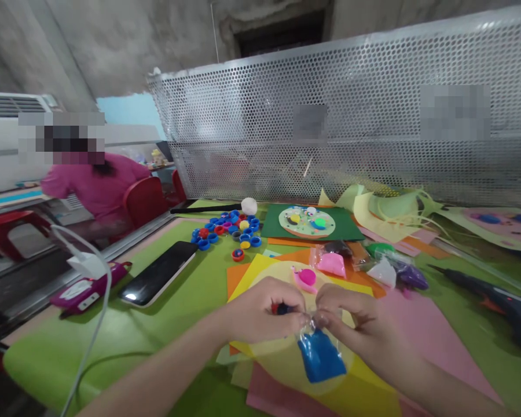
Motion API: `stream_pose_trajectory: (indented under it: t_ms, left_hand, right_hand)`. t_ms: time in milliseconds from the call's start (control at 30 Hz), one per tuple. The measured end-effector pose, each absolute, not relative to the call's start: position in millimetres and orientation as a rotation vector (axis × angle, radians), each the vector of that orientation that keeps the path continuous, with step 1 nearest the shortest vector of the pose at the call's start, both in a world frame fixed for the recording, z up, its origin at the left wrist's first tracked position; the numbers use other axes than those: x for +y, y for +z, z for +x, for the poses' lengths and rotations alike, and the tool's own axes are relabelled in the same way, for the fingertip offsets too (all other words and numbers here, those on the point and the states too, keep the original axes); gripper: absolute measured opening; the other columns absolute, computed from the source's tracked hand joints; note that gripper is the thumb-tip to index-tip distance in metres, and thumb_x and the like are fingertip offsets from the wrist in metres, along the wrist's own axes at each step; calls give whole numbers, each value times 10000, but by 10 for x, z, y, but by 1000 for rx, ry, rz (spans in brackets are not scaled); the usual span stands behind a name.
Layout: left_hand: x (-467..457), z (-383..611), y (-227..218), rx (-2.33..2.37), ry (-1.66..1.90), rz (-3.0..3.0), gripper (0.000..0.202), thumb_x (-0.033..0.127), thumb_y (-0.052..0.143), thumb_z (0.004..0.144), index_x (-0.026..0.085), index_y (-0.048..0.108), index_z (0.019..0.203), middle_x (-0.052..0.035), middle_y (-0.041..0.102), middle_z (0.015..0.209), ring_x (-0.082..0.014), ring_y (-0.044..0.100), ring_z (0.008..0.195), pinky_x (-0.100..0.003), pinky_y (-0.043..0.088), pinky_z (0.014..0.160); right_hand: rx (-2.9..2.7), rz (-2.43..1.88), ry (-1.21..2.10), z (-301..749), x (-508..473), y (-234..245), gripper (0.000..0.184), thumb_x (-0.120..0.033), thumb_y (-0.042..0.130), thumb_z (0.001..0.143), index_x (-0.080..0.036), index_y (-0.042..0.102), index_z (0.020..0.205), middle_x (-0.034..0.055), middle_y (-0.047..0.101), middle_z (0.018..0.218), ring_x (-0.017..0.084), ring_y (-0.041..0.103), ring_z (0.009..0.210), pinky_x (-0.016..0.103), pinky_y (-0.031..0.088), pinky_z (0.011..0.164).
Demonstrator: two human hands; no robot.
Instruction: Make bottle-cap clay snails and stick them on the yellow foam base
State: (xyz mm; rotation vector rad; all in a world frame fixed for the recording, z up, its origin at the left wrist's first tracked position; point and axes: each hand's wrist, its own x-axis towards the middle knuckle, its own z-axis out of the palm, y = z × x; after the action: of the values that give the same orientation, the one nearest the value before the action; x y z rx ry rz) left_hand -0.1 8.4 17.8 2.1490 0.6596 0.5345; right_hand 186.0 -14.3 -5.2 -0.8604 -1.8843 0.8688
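Observation:
Both of my hands pinch the top of a clear plastic bag that holds blue modelling clay (pixel 322 358). My left hand (pixel 267 310) grips the bag's edge from the left, its fingers curled. From the right, my right hand (pixel 356 318) pinches the same edge between thumb and forefinger. Beneath them lies a pale yellow paper circle (pixel 282 362) on a yellow sheet (pixel 252 275). A pink clay snail (pixel 305 278) sits on the circle just beyond my fingers. Small red and dark items (pixel 280 308) show behind my left fingers, partly hidden.
Blue, red and yellow bottle caps (pixel 226 229) cluster at the back left, near a phone (pixel 160 275) and a purple power strip (pixel 91 289). Bagged clay (pixel 332 263) lies beyond my hands. A glue gun (pixel 490 295) rests right. A mesh divider (pixel 330 87) stands behind; a seated person (pixel 95 185) is left.

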Motion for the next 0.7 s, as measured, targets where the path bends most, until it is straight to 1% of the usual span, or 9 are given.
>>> stream_pose_trajectory:
  t_ms: [100,200,300,367,433,533,633,667,700]
  left_hand:
    - [74,9,165,674,537,2192,231,141,455,752,168,363,542,58,335,548,-72,316,518,-201,266,502]
    - [60,-3,197,680,496,2224,234,149,470,752,164,370,541,59,342,548,-75,334,530,-201,284,524]
    - [63,-39,275,759,446,2158,227,286,561,760,167,439,610,58,386,580,-80,353,544,-192,300,514]
    - [72,-58,320,890,499,2087,334,389,668,677,174,419,618,63,392,591,-79,362,544,-186,302,498]
    - [76,-59,339,1016,581,1988,399,430,692,649,184,378,624,71,396,584,-74,389,527,-181,318,491]
    - [67,-40,321,1024,613,1813,296,415,616,743,199,413,751,70,437,618,-77,447,529,-189,384,507]
    - [68,-29,287,953,671,1740,211,400,500,842,193,460,841,55,488,633,-76,475,535,-196,404,521]
    - [77,-29,279,941,703,1732,221,399,447,873,184,476,832,44,513,628,-79,492,539,-200,406,527]
    - [89,-30,274,933,736,1727,248,395,400,896,176,491,824,29,541,635,-84,517,553,-204,413,537]
  right_hand:
    - [-1903,-907,921,1829,-159,-69,232,-306,488,826,-188,516,629,-11,533,595,112,487,571,219,400,540]
    - [-1931,-856,1008,1818,-171,-61,282,-353,474,837,-182,524,619,-9,534,579,110,489,559,213,400,526]
    - [-1874,-880,1038,1850,-147,-43,366,-434,492,825,-179,520,564,-2,522,555,117,487,549,225,403,531]
    - [-1793,-953,1026,1882,-98,-64,370,-467,500,817,-180,542,587,0,526,572,121,491,558,229,405,537]
    - [-1718,-1031,1011,1909,-27,-126,339,-471,515,809,-183,556,637,-4,531,601,118,494,565,225,405,536]
    - [-1618,-1150,1020,1934,94,-259,327,-476,532,797,-178,545,662,-26,491,556,100,459,493,210,375,462]
    - [-1527,-1233,1049,1976,215,-360,357,-502,506,807,-168,538,683,-60,402,464,76,371,377,197,303,364]
    - [-1502,-1239,1052,1998,254,-380,360,-512,506,804,-164,548,724,-57,410,472,80,384,379,200,315,361]
    - [-1479,-1235,1047,2024,292,-395,367,-523,518,792,-159,560,795,-41,456,517,92,429,409,211,350,376]
